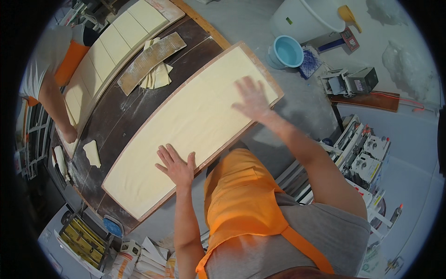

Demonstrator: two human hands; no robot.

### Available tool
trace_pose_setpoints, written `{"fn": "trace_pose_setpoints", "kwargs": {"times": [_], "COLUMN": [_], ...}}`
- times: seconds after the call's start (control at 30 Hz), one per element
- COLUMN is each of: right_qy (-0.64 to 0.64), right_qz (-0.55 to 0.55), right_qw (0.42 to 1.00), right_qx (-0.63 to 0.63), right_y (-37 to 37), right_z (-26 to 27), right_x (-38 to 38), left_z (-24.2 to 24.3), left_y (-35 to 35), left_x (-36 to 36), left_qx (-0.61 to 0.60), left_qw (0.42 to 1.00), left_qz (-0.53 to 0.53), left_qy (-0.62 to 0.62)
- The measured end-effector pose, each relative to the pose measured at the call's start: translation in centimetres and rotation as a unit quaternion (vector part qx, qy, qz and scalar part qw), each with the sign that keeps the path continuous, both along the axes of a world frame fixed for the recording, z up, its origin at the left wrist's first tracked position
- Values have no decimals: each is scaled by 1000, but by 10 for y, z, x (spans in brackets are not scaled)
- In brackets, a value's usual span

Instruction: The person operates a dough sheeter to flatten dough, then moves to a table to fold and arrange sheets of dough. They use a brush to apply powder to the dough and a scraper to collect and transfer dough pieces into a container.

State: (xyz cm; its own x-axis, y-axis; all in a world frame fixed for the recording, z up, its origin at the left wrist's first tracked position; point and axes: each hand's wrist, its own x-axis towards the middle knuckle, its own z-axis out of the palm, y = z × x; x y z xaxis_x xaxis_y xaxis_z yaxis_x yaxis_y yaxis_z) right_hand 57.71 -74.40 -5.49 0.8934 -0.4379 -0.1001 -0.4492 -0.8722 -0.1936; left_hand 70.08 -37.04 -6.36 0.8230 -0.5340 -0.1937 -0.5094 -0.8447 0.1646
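A long, pale dough sheet [181, 129] covers most of a wooden board [259, 66] in front of me. My left hand [177, 167] rests on the sheet near its front edge, fingers spread. Toward the far right end, my right hand [251, 99] is over the dough, slightly blurred, its fingers apart too. Whether that palm presses on the dough or hovers just above it, I cannot tell. Neither hand holds anything. Slight ripples show on the dough's surface around and between the hands.
Behind the board, a dark table [115, 115] carries a floury wooden plank [152, 62] over dough strips [156, 76] and a small dough piece [92, 153]. A co-worker's hand [69, 135] is beside cut dough sheets [104, 52]. A blue bucket [287, 52] stands on the floor at right.
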Motion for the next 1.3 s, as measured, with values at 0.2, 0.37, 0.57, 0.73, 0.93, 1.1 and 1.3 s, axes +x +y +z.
{"fn": "trace_pose_setpoints", "kwargs": {"times": [0.2,0.37,0.57,0.73,0.93,1.1,1.3], "right_qy": [4,-34,-22,68,38,32,-2], "right_qz": [-34,114,-57,42,28,35,5], "right_qw": [999,993,998,996,997,994,993], "right_qx": [-29,-4,-29,-27,-64,-96,-114], "right_y": [-64,-54,-134,-76,-71,-65,0], "right_z": [7,-1,-22,-1,-21,-23,-25], "right_x": [-6,56,63,63,63,62,73], "left_z": [8,10,16,18,24,-6,2], "left_y": [-94,-170,-188,-187,-103,99,242], "left_x": [2,-3,-7,-4,13,46,80], "left_qx": [-21,-18,-9,-6,5,49,23], "left_qw": [999,994,994,995,999,983,951], "left_qz": [-44,-106,-98,-88,1,176,307], "left_qy": [16,28,45,54,46,-12,-37]}}
